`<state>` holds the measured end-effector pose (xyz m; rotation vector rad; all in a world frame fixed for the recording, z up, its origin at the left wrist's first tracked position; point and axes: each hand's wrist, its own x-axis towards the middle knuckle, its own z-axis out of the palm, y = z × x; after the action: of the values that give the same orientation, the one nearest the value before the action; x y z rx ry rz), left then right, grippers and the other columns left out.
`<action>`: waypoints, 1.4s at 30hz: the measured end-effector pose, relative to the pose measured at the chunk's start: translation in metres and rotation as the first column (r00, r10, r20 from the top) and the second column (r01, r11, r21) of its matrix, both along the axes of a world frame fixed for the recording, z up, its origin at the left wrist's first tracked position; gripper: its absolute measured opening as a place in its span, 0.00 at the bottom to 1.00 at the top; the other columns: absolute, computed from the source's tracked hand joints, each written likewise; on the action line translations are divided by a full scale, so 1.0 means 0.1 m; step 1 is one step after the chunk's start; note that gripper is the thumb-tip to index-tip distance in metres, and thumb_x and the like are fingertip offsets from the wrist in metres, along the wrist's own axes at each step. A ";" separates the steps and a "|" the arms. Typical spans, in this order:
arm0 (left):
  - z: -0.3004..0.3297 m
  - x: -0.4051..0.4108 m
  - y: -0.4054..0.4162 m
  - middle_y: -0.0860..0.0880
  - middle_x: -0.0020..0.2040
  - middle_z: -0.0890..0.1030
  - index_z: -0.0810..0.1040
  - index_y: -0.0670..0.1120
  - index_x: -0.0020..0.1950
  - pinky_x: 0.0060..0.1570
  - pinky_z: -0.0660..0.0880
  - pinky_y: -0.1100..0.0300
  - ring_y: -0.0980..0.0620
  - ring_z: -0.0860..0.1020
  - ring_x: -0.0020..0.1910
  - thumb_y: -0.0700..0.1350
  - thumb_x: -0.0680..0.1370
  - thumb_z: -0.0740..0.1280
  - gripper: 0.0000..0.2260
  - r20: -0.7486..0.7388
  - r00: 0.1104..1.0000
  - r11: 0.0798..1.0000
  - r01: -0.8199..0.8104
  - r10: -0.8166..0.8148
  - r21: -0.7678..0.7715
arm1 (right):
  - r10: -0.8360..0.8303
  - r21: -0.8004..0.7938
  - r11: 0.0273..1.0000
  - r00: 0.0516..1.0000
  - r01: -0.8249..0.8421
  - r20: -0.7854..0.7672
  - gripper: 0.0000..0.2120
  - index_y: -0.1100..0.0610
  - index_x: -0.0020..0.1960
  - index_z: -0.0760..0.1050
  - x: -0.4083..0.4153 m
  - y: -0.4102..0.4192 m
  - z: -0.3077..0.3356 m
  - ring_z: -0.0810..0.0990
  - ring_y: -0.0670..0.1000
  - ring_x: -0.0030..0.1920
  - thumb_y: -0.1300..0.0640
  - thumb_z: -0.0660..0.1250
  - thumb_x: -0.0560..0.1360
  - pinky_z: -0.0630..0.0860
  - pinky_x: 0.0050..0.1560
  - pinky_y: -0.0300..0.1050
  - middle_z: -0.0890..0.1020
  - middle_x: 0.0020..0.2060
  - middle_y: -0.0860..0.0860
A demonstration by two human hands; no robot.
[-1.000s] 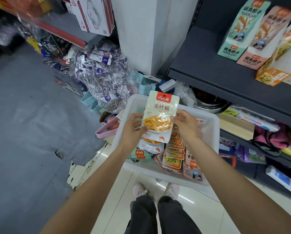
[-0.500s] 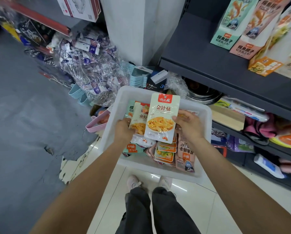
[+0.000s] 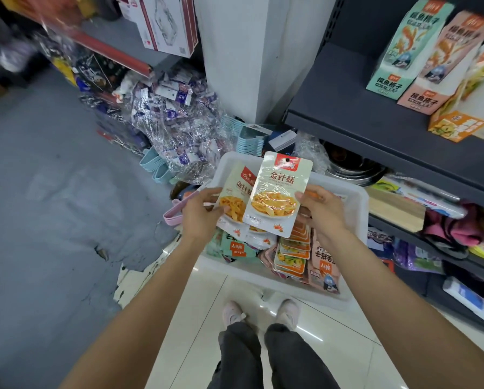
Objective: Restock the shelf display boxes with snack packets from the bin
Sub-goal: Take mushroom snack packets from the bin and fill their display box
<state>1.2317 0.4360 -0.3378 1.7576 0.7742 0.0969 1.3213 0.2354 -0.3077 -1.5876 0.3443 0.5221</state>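
A white plastic bin (image 3: 356, 209) sits on the floor below me, filled with several snack packets. My right hand (image 3: 323, 213) pinches the right edge of a beige mushroom snack packet (image 3: 277, 192) with a red top label, held upright over the bin. My left hand (image 3: 203, 213) grips a second, matching packet (image 3: 235, 200), which sits just left of and partly behind the first. Orange packets (image 3: 292, 252) and pink packets (image 3: 325, 265) lie in the bin under my hands. Display boxes in green (image 3: 403, 49), pink (image 3: 437, 66) and orange (image 3: 460, 122) stand on the dark shelf (image 3: 347, 113) at upper right.
A white pillar (image 3: 246, 57) rises behind the bin. Clear bags of small packets (image 3: 173, 122) and stacked blue trays (image 3: 249, 138) crowd the floor to the left of it. Lower shelves on the right hold mixed goods. My feet (image 3: 260, 313) stand on white tile.
My left hand has let go of the first packet, picked a second matching packet out of the bin and raised it beside the first. My right hand still holds the first.
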 end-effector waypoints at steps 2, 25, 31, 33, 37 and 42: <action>0.16 0.02 0.01 0.48 0.47 0.81 0.77 0.45 0.59 0.40 0.78 0.64 0.56 0.79 0.41 0.35 0.72 0.71 0.16 0.093 0.995 0.999 -0.017 0.020 -0.037 | 0.013 0.044 0.999 1.000 -0.013 0.002 0.07 0.55 0.51 0.77 0.01 0.01 0.08 0.83 0.49 0.43 0.64 0.65 0.77 0.80 0.37 0.41 0.83 0.51 0.53; 1.43 2.11 -3.02 0.56 0.34 0.80 0.78 0.53 0.45 0.40 0.80 0.53 0.52 0.81 0.42 0.40 0.74 0.71 0.07 0.281 0.860 0.904 0.419 -0.426 0.089 | -0.199 0.154 0.975 0.931 0.158 0.307 0.08 0.59 0.51 0.76 1.53 -2.96 1.27 0.82 0.48 0.40 0.67 0.68 0.74 0.80 0.35 0.38 0.83 0.41 0.51; 1.66 2.64 -3.66 0.47 0.43 0.81 0.77 0.51 0.49 0.47 0.80 0.44 0.45 0.80 0.50 0.38 0.76 0.68 0.08 0.294 0.842 0.888 0.456 -0.451 0.056 | -0.097 0.091 0.994 0.918 0.067 0.384 0.09 0.55 0.50 0.77 1.98 -3.64 1.52 0.83 0.46 0.41 0.66 0.69 0.74 0.81 0.38 0.41 0.83 0.43 0.50; 1.72 2.83 -3.77 0.42 0.46 0.80 0.77 0.51 0.50 0.48 0.79 0.42 0.44 0.80 0.51 0.38 0.76 0.68 0.08 0.304 0.831 0.880 0.472 -0.466 0.060 | -0.097 0.059 0.995 0.912 0.080 0.399 0.06 0.55 0.47 0.77 2.14 -3.76 1.56 0.84 0.47 0.41 0.66 0.69 0.74 0.82 0.40 0.43 0.84 0.43 0.51; 1.79 3.30 -3.92 0.50 0.49 0.80 0.78 0.52 0.52 0.52 0.78 0.50 0.48 0.79 0.53 0.41 0.77 0.66 0.07 0.339 0.791 0.859 0.496 -0.509 0.132 | -0.178 0.066 0.984 0.879 0.166 0.443 0.05 0.58 0.48 0.77 2.51 -3.92 1.65 0.84 0.49 0.43 0.66 0.68 0.74 0.81 0.38 0.41 0.84 0.45 0.53; 1.70 3.97 -3.94 0.48 0.58 0.78 0.76 0.46 0.62 0.49 0.73 0.68 0.57 0.76 0.49 0.47 0.76 0.68 0.15 0.231 0.747 0.767 0.528 -0.624 0.365 | -0.322 0.099 0.943 0.790 0.319 0.522 0.05 0.60 0.50 0.76 2.99 -4.04 1.75 0.84 0.44 0.41 0.65 0.67 0.75 0.80 0.36 0.37 0.84 0.44 0.49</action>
<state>1.6287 0.0420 -0.1680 2.1053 -0.0793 0.0838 1.6204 -0.1689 -0.1323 -1.5540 0.1777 -0.1929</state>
